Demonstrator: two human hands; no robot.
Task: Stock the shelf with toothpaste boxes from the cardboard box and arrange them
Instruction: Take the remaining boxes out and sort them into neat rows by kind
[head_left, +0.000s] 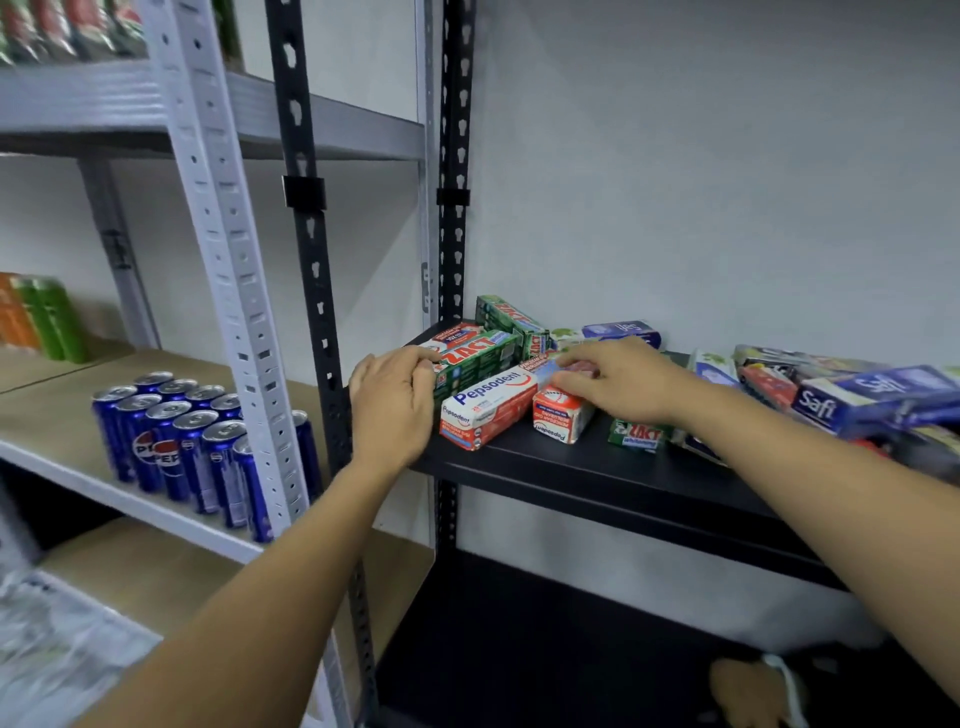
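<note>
On the black shelf (597, 467) lie several toothpaste boxes. My left hand (392, 405) grips the left end of a green Zact box (480, 358) at the shelf's left corner. A red and white Pepsodent box (488, 410) lies just in front of the green box. My right hand (608, 382) rests with its fingers curled over a second Pepsodent box (561, 421) beside it. Another green Zact box (511, 319) leans behind them. A small Zact box (636, 434) sits under my right wrist. Blue Safi boxes (857, 397) are piled at the right.
A white rack on the left holds blue Pepsi cans (187, 441) and green and orange cartons (41, 319). Black upright posts (311, 260) frame the black shelf's left side. Another person's hand (753, 693) shows at the lower right, by the lower black shelf (519, 649).
</note>
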